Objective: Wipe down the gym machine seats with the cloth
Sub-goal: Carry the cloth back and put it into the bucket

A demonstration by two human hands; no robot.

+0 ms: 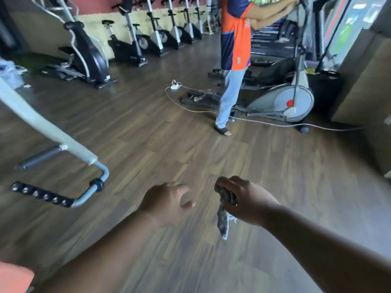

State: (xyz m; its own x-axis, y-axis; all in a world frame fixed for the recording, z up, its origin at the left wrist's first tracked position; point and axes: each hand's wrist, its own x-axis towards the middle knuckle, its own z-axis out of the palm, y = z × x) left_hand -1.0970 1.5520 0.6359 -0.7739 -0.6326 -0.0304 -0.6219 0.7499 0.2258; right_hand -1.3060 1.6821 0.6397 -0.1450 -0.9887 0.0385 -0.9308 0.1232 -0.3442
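cloth (pixel 224 210): bunched in right hand (pixel 245 199), tail hanging down
left hand (pixel 167 203): loose, holding nothing
nearest seats: exercise bikes (pixel 131 45), far ahead-left

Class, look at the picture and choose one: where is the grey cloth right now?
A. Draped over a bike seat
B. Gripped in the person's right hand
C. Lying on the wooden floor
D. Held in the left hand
B: the right hand curls round the grey cloth, whose tail hangs below the fist; the left hand holds nothing.
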